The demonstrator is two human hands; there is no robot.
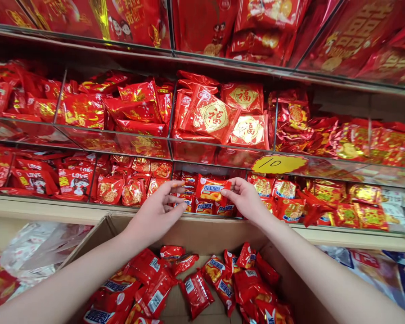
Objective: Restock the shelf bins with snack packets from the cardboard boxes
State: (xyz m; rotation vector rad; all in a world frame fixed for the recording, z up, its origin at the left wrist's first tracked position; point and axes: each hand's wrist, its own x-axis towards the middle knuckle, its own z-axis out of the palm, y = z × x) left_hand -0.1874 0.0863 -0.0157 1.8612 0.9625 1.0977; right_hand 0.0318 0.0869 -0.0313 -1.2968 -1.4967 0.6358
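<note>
Between the thumb and fingers of my right hand (245,198) is a small red snack packet (211,189) with blue and white lettering, at the front of a shelf compartment. Matching snack packets (204,207) lie in rows under and behind it. My left hand (162,202) is at the compartment's left side, fingers apart and curved, with nothing visible in it. Below both forearms stands an open cardboard box (195,231), where more red packets (196,292) lie loosely, some with barcodes facing up.
Clear dividers split the shelves into compartments of red and gold packets (216,114). A yellow price tag (279,164) marked 10 hangs on the shelf edge above my right hand. Plastic-wrapped goods (40,252) sit left of the box, and bagged goods (367,274) lie at the lower right.
</note>
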